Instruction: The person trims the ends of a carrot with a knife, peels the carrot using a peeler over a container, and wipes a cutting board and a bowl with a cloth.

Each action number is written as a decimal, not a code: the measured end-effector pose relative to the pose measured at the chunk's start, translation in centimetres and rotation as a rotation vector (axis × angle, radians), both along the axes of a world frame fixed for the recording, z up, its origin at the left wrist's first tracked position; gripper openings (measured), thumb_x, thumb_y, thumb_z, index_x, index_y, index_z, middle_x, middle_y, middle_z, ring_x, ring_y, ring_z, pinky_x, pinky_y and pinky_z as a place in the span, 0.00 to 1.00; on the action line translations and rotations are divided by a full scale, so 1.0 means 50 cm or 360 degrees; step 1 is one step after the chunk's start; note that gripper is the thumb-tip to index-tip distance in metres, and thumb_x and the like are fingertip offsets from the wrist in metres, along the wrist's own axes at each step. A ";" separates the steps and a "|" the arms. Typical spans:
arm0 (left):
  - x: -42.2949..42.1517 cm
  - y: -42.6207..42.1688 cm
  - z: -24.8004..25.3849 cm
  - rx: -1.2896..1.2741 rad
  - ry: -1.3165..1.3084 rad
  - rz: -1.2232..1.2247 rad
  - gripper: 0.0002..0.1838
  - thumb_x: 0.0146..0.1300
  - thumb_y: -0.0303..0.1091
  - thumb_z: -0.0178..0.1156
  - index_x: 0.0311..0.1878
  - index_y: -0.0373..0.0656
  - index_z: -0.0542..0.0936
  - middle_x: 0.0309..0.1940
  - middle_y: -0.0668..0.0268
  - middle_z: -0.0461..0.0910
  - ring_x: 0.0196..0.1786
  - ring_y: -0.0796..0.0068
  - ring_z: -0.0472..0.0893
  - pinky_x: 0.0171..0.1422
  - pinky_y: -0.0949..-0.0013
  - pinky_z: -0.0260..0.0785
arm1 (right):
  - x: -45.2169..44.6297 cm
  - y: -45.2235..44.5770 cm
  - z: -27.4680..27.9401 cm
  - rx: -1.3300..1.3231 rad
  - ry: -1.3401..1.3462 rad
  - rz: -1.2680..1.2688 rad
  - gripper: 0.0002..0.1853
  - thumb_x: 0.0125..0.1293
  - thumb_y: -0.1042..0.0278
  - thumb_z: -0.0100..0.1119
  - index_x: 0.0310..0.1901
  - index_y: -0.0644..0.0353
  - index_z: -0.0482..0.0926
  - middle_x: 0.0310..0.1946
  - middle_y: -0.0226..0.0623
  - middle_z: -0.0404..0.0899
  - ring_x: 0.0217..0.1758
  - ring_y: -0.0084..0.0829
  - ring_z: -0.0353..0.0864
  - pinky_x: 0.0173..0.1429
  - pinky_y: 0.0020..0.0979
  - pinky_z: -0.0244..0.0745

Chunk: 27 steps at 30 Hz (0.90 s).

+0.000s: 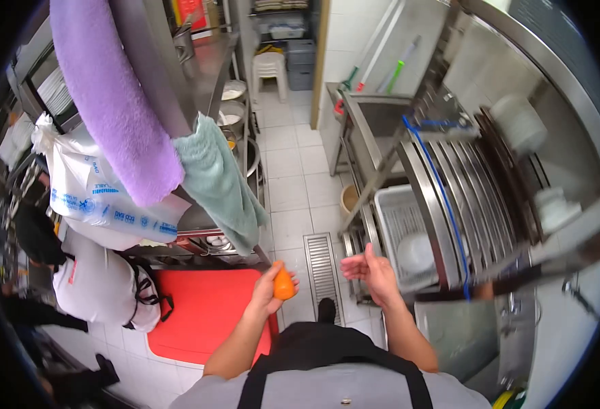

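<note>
A short, thick orange carrot (284, 283), narrower at its top end, is in my left hand (266, 292), with the fingers wrapped round its side. My right hand (375, 274) is held up apart from it, palm turned inward and fingers stretched out, with nothing in it. Below and to the left of my left hand lies a large red board (204, 310). A metal floor drain grate (322, 273) shows on the floor between my two hands.
A metal rack (443, 198) with trays and a white basket (390, 204) stands on the right, above a sink (460, 334). Purple (112, 95) and green towels (221, 180) hang at left. A co-worker in white (95, 283) is at lower left. A tiled aisle (289, 184) runs ahead to a white stool (270, 71).
</note>
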<state>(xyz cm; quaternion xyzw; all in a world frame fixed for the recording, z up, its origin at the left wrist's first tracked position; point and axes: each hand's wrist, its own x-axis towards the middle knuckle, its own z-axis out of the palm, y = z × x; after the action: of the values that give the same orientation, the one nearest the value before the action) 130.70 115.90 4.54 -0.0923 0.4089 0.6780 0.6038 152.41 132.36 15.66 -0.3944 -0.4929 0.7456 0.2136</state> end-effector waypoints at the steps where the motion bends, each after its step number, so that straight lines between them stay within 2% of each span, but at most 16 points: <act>1: 0.006 0.005 -0.014 -0.0208 -0.0103 0.0128 0.20 0.78 0.49 0.54 0.60 0.43 0.71 0.45 0.54 0.80 0.45 0.55 0.83 0.48 0.52 0.82 | -0.019 0.057 0.007 0.0007 0.0007 0.0066 0.37 0.84 0.41 0.39 0.40 0.71 0.87 0.36 0.46 0.87 0.39 0.32 0.87 0.48 0.31 0.82; 4: 0.010 0.023 -0.045 -0.0093 -0.0141 0.0209 0.21 0.78 0.50 0.53 0.60 0.43 0.71 0.44 0.53 0.80 0.44 0.53 0.83 0.46 0.51 0.81 | -0.118 0.207 0.018 0.0306 0.0265 0.0240 0.42 0.84 0.41 0.37 0.23 0.71 0.82 0.34 0.54 0.86 0.36 0.38 0.88 0.50 0.37 0.82; 7: 0.018 0.076 -0.023 -0.0161 -0.0109 0.0237 0.21 0.79 0.49 0.51 0.62 0.43 0.70 0.47 0.53 0.80 0.42 0.55 0.84 0.44 0.52 0.82 | -0.247 0.333 0.047 0.0410 0.0273 0.0341 0.38 0.84 0.45 0.39 0.27 0.73 0.82 0.32 0.52 0.86 0.36 0.37 0.88 0.50 0.38 0.82; 9: 0.000 0.130 0.007 -0.0111 0.0038 0.0225 0.21 0.79 0.47 0.52 0.65 0.44 0.69 0.48 0.53 0.81 0.41 0.56 0.85 0.44 0.52 0.83 | -0.345 0.402 0.094 0.0427 0.0401 0.0442 0.32 0.84 0.49 0.42 0.42 0.76 0.83 0.30 0.47 0.86 0.35 0.34 0.88 0.50 0.36 0.82; 10: -0.014 0.158 0.028 -0.0078 0.0161 0.0167 0.21 0.80 0.44 0.52 0.68 0.44 0.68 0.49 0.53 0.82 0.41 0.56 0.86 0.43 0.53 0.83 | -0.400 0.432 0.119 0.0440 0.0418 0.0483 0.32 0.84 0.49 0.42 0.42 0.76 0.83 0.30 0.47 0.86 0.35 0.34 0.88 0.50 0.36 0.82; 11: -0.036 0.187 0.051 -0.0023 0.0256 0.0129 0.26 0.78 0.42 0.56 0.74 0.46 0.65 0.48 0.56 0.82 0.40 0.62 0.85 0.43 0.57 0.83 | -0.456 0.455 0.144 0.0560 0.0503 0.0552 0.27 0.83 0.52 0.44 0.51 0.75 0.80 0.31 0.45 0.87 0.36 0.32 0.87 0.50 0.35 0.82; 12: -0.069 0.225 0.055 -0.0018 0.0263 0.0176 0.26 0.78 0.42 0.56 0.74 0.46 0.65 0.48 0.56 0.82 0.40 0.62 0.85 0.43 0.57 0.83 | -0.513 0.471 0.166 0.0666 0.0585 0.0622 0.25 0.83 0.55 0.46 0.60 0.73 0.77 0.33 0.43 0.87 0.36 0.31 0.87 0.50 0.34 0.82; 13: -0.102 0.257 0.064 -0.0040 0.0493 0.0048 0.28 0.77 0.42 0.58 0.76 0.47 0.64 0.48 0.57 0.82 0.40 0.64 0.85 0.43 0.59 0.82 | -0.568 0.481 0.192 0.0652 0.0604 0.0662 0.25 0.83 0.55 0.46 0.60 0.73 0.77 0.33 0.43 0.87 0.36 0.31 0.87 0.50 0.34 0.82; 15: -0.179 0.312 0.074 -0.0062 0.0902 -0.0158 0.34 0.75 0.41 0.63 0.79 0.51 0.62 0.49 0.60 0.81 0.39 0.72 0.84 0.44 0.66 0.80 | -0.681 0.501 0.266 0.0795 0.0802 0.0746 0.23 0.81 0.61 0.52 0.69 0.66 0.73 0.37 0.40 0.87 0.39 0.28 0.86 0.51 0.32 0.81; 16: -0.216 0.346 0.086 -0.0196 0.1083 -0.0174 0.35 0.74 0.42 0.63 0.79 0.51 0.63 0.53 0.58 0.81 0.46 0.67 0.85 0.51 0.65 0.78 | -0.739 0.511 0.304 0.0796 0.0832 0.0757 0.23 0.81 0.61 0.52 0.69 0.66 0.73 0.37 0.40 0.87 0.39 0.28 0.86 0.51 0.32 0.81; 18: -0.294 0.395 0.087 -0.0250 0.1629 -0.0234 0.38 0.72 0.42 0.66 0.80 0.51 0.62 0.57 0.55 0.81 0.55 0.62 0.83 0.61 0.64 0.75 | -0.831 0.525 0.369 0.1174 0.0853 0.0899 0.20 0.77 0.65 0.57 0.66 0.63 0.76 0.39 0.39 0.87 0.43 0.27 0.86 0.52 0.31 0.81; 21: -0.374 0.465 0.164 -0.0314 0.1891 -0.0152 0.39 0.70 0.40 0.67 0.81 0.52 0.62 0.59 0.53 0.81 0.61 0.61 0.81 0.67 0.64 0.71 | -0.962 0.581 0.465 0.2042 0.1033 0.0693 0.14 0.73 0.68 0.61 0.54 0.64 0.83 0.41 0.44 0.85 0.46 0.36 0.88 0.50 0.34 0.82; 22: -0.394 0.477 0.182 -0.0340 0.1896 -0.0145 0.39 0.70 0.40 0.67 0.81 0.52 0.62 0.59 0.53 0.81 0.61 0.61 0.81 0.67 0.64 0.71 | -1.007 0.613 0.490 0.2282 0.1120 0.0602 0.12 0.72 0.68 0.61 0.52 0.65 0.85 0.42 0.44 0.85 0.46 0.38 0.88 0.49 0.35 0.82; 24: -0.429 0.505 0.200 -0.0347 0.1874 0.0069 0.40 0.69 0.38 0.67 0.81 0.53 0.62 0.59 0.53 0.81 0.60 0.62 0.82 0.66 0.64 0.71 | -1.103 0.677 0.554 0.2330 0.1333 0.0429 0.10 0.71 0.69 0.61 0.48 0.64 0.86 0.42 0.43 0.86 0.45 0.39 0.88 0.51 0.34 0.81; 25: -0.451 0.508 0.144 -0.0288 0.1855 0.0219 0.40 0.69 0.36 0.67 0.81 0.53 0.62 0.58 0.56 0.82 0.58 0.67 0.82 0.65 0.67 0.71 | -1.152 0.709 0.590 0.2344 0.1370 0.0376 0.10 0.72 0.68 0.61 0.48 0.63 0.87 0.41 0.43 0.87 0.45 0.38 0.89 0.51 0.34 0.81; 27: -0.485 0.518 0.140 -0.0365 0.1810 0.0338 0.40 0.69 0.35 0.67 0.81 0.53 0.62 0.57 0.57 0.82 0.56 0.70 0.82 0.64 0.68 0.72 | -1.259 0.775 0.660 0.2437 0.1357 0.0476 0.12 0.72 0.64 0.61 0.49 0.62 0.88 0.39 0.43 0.88 0.44 0.36 0.89 0.52 0.33 0.81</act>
<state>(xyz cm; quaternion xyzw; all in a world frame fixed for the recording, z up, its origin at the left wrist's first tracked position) 106.44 141.80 11.52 0.1806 0.7277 0.6292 0.2048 89.46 171.12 48.66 0.2363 -0.7811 0.3151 0.4845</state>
